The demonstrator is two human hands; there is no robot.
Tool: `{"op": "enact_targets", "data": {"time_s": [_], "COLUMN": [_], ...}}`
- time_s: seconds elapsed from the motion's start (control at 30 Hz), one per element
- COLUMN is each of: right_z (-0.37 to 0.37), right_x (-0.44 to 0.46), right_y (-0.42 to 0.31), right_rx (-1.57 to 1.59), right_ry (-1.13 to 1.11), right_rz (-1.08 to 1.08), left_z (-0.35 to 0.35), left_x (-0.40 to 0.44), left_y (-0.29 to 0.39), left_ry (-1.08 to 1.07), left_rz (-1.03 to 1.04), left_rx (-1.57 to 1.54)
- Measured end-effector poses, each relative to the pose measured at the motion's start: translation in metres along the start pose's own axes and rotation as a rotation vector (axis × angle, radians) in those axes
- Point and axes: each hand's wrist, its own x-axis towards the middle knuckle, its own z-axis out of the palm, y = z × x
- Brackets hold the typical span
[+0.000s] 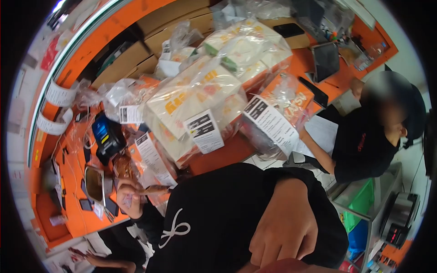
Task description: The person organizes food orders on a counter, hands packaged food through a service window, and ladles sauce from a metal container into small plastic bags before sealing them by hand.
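Note:
My left hand [129, 199] is at the table's near edge on the left, fingers curled. Something small and pinkish shows at its palm, too unclear to name. Just above it stands a clear plastic bag with an orange box and a printed receipt [152, 159]. Beside it on the left is a metal container [94, 184]. My right hand [287, 223] is close to the camera in front of my black top [214, 209], back of the hand up and fingers bent downward. Its fingertips are hidden, partly behind a blurred reddish shape at the bottom edge.
Large bagged white boxes [195, 100] with receipts fill the orange table [75, 209]. A blue-and-black handheld device [107, 136] stands left of them. A co-worker in black [368, 136] on the right reaches toward a bagged orange box [287, 98] and papers. Another person's hand [88, 258] shows bottom left.

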Motion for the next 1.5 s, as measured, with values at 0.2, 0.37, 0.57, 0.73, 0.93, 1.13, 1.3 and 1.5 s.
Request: {"op": "enact_targets", "data": {"time_s": [0.2,0.37,0.57,0.73,0.93,1.13,1.3,1.5], "right_z": [-0.007,-0.008,-0.020,-0.033,-0.088,-0.202,-0.229,-0.210], "right_x": [0.003,0.004,0.011,0.017,0.023,0.018,0.005,0.010], "right_y": [0.006,0.005,0.020,0.035,0.035,0.080,0.098,0.090], "right_rx": [0.019,0.156,0.170,0.161,-0.573,-1.496,-1.302,-1.239], "right_ry": [0.005,-0.084,-0.123,-0.089,0.267,0.237,0.113,-0.023], "right_rz": [-0.037,0.238,0.191,0.299,0.512,1.332,1.755,1.762], "left_z": [0.005,-0.008,-0.018,-0.041,-0.073,-0.098,-0.120,-0.146], "left_x": [0.000,-0.011,-0.021,-0.040,-0.070,-0.078,-0.063,-0.057], "left_y": [0.006,0.003,0.011,0.014,0.018,0.015,0.014,0.008], "left_ry": [0.041,0.041,0.126,0.225,0.341,0.383,0.310,0.306], "left_rz": [0.023,0.012,0.033,0.064,0.013,-0.039,-0.027,-0.051], "left_rx": [0.036,0.061,0.082,0.110,0.051,0.002,0.082,0.122]}}
